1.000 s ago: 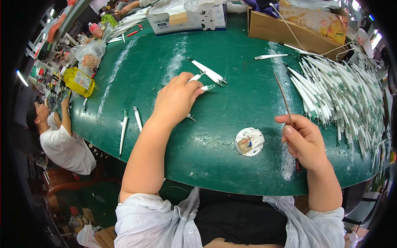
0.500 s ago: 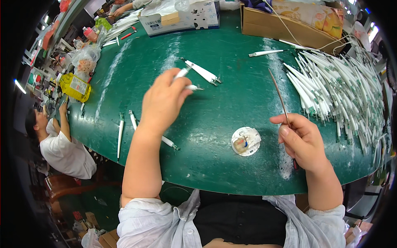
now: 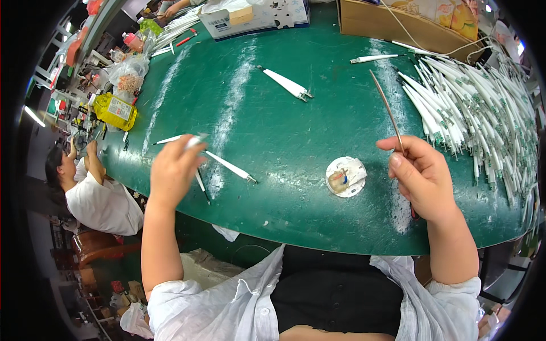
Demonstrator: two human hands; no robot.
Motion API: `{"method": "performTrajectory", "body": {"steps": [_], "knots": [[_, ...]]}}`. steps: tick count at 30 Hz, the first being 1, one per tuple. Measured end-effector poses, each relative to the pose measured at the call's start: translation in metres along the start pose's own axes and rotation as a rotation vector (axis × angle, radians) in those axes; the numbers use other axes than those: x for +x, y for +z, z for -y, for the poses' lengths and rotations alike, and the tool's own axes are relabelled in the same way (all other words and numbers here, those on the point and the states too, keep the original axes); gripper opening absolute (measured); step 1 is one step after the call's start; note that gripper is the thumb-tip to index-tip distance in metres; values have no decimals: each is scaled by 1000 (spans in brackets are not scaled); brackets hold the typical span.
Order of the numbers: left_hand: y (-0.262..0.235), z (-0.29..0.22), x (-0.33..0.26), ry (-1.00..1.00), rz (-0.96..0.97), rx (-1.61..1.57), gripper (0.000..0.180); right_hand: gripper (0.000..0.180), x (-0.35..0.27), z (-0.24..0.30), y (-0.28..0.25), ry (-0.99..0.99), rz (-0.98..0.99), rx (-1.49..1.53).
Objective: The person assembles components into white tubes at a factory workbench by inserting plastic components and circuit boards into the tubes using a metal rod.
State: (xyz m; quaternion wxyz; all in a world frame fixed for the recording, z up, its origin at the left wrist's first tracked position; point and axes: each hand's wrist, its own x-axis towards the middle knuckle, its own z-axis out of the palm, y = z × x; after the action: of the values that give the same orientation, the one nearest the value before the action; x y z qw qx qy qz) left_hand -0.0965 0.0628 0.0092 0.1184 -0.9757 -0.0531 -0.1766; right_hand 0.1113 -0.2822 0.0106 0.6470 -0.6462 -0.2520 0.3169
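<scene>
My left hand (image 3: 173,173), blurred by motion, is over the left part of the table, its fingers closed around a blurred white stick-like piece (image 3: 196,140). Close by lie a white stick with a metal end (image 3: 230,166) and another with a dark tip (image 3: 202,184), partly hidden by the hand. One more white stick (image 3: 167,139) shows past the fingers. In my right hand (image 3: 422,176) is a long slim metal tool (image 3: 387,108) with a dark red handle end, pointing up and away. A round white dish (image 3: 346,177) holding brownish stuff sits left of that hand.
A large pile of white sticks with green ends (image 3: 472,113) covers the right side. White sticks (image 3: 286,84) lie at the middle. Boxes (image 3: 256,23) stand along the far edge. A yellow bottle (image 3: 115,111) and a person (image 3: 102,196) are at left.
My left hand has moved left and nearer, from beside the middle white sticks to those at the left. My right hand still holds the metal tool. The whole view has shifted slightly.
</scene>
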Motion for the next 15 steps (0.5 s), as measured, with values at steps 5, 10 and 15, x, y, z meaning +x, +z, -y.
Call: {"method": "performTrajectory", "body": {"steps": [5, 10, 15], "knots": [[10, -29, 14, 199, 84, -141, 23, 25, 5, -1, -6, -6, -37, -21], [31, -46, 54, 160, -73, -140, 7, 26, 3, -1, -4, -79, -64, 4], [31, -91, 95, -108, -58, -287, 11, 31, 5, -7, -10, -51, -10, 134]]}}
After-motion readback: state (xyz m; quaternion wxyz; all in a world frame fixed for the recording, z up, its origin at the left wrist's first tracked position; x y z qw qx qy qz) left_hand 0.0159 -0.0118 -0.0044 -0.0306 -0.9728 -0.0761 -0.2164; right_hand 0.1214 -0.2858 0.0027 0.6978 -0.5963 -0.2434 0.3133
